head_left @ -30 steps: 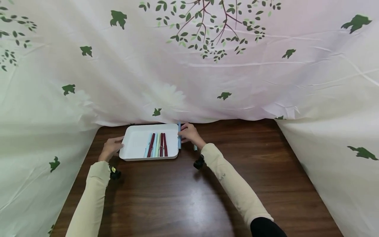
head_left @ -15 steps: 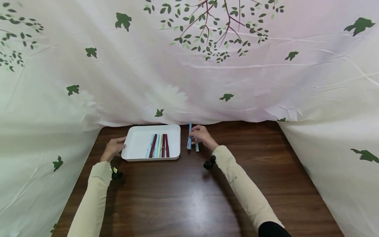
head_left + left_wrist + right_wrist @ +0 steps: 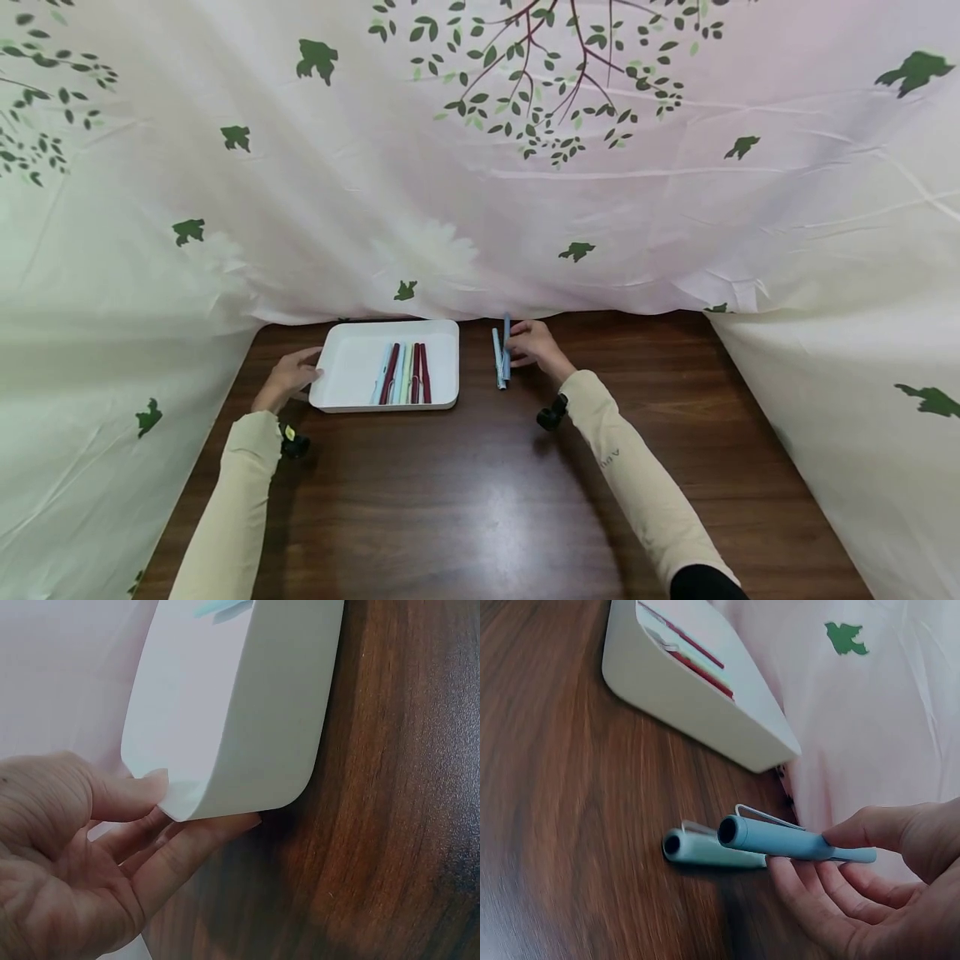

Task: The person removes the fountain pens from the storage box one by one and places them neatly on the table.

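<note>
My left hand (image 3: 288,379) holds the left end of a white tray (image 3: 347,358). In the left wrist view the thumb lies over the rim inside the tray wall (image 3: 281,712), with fingers under and behind it. Several pens (image 3: 407,373) lie side by side in the tray: dark red, light blue and yellow-green. To the right of the tray, my right hand (image 3: 540,347) pinches a blue pen (image 3: 776,840) between thumb and fingers. A pale blue-green pen (image 3: 709,847) with a metal clip lies on the table just left of the held one.
The tray stands at the back of a dark wooden table (image 3: 420,500). Directly behind it hangs a white cloth (image 3: 330,208) printed with leaves and birds, which also covers both sides.
My right hand has carried the blue pen rightward, from the tray's right edge to beyond the pale pen on the table. The left hand stays at the tray's left end.
</note>
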A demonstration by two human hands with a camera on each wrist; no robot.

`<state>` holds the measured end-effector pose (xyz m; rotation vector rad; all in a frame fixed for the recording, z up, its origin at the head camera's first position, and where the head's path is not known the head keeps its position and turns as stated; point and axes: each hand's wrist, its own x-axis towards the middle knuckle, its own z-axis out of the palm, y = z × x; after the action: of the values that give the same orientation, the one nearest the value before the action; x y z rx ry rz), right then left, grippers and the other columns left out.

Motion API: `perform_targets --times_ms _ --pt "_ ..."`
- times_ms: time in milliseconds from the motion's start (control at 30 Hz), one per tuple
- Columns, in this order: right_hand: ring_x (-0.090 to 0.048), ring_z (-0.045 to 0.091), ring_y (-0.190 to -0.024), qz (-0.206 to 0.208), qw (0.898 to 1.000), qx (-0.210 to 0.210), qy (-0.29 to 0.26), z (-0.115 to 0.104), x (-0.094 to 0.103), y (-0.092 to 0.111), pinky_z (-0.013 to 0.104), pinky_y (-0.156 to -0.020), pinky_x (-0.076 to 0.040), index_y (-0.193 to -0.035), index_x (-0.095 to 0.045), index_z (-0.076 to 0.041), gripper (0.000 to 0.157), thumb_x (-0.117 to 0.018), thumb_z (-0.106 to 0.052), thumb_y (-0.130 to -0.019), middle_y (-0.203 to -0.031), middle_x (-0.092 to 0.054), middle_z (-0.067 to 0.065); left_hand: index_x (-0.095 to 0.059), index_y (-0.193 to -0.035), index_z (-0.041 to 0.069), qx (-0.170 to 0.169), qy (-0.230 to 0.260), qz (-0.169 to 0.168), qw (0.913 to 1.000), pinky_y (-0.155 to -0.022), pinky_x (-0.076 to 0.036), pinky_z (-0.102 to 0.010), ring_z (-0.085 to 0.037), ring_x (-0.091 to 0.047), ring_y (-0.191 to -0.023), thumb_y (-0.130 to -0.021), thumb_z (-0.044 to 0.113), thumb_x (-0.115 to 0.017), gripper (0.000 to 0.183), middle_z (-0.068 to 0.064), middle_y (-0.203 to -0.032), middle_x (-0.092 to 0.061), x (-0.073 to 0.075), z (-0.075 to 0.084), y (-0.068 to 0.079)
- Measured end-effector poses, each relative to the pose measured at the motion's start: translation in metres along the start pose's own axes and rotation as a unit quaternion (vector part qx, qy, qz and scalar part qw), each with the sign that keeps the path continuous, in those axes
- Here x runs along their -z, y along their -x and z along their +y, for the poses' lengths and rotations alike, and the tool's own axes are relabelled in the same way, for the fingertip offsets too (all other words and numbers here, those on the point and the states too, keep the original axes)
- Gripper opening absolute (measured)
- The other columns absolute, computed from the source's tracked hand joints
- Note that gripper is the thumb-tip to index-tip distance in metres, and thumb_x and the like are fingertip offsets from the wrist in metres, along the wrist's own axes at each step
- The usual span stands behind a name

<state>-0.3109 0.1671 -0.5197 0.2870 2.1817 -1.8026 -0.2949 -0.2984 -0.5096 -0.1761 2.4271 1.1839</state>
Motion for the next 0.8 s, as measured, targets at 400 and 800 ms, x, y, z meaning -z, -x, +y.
perform_targets --times_ms 400,800 --pt "-0.069 0.026 -0.087 0.003 0.998 -0.033 0.046 0.012 0.017 -0.003 0.046 -0.079 -0.064 -0.130 -0.056 0.007 0.035 -0.068 0.000 -0.098 -0.110 -0.066 0.020 -0.021 -0.165 -0.003 -0.017 0.024 -0.004 0.9996 -0.089 -0.059 -0.053 -0.054 -0.052 -0.133 -0.110 0.011 -0.048 0.063 -0.044 -0.154 -0.036 0.000 -0.005 -0.003" --pt "-0.072 0.035 -0.093 -0.012 0.996 -0.021 0.088 0.013 0.012 -0.007 0.044 -0.075 -0.065 -0.129 -0.061 0.012 0.035 -0.070 0.002 -0.096 -0.113 -0.069 0.027 -0.021 -0.165 0.000 -0.008 0.030 -0.004 0.9995 -0.089 -0.060 -0.051 -0.052 -0.054 -0.132 -0.111 0.012 -0.048 0.061 -0.043 -0.153 -0.040 -0.002 -0.008 -0.003"
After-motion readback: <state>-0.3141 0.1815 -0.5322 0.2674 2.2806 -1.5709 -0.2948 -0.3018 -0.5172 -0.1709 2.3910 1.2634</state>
